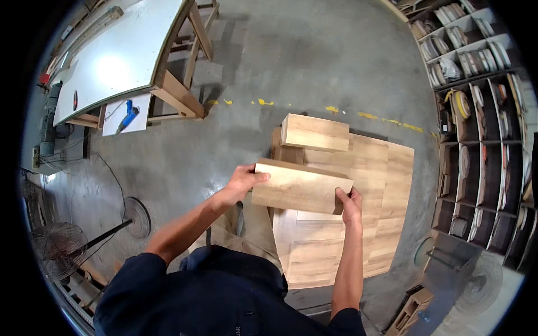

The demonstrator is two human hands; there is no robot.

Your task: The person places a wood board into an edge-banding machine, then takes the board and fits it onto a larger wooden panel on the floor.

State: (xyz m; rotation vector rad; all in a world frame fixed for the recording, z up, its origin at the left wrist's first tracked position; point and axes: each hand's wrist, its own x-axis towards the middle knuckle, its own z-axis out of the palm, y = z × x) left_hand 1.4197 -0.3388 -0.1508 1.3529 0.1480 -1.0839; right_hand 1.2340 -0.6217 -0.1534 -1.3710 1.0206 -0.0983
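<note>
Between my two hands is a stack of light wood-grain boards [302,187], held level by its short ends. My left hand [245,180] grips the left end with the thumb on top. At the right end my right hand [350,203] closes round the corner, thumb also on the upper face. Below lies a broad low pile of matching wood-grain boards [386,207] laid side by side. Another block of the same boards [315,133] rests on the far left part of that pile, just beyond what I hold. Fingers under the held stack are hidden.
A white-topped workbench [120,50] stands at the far left, with a blue heat-gun-like tool [130,116] on its lower shelf. A pedestal fan [59,249] and its cable are at the left. Shelving with rolls of edge banding [471,106] lines the right.
</note>
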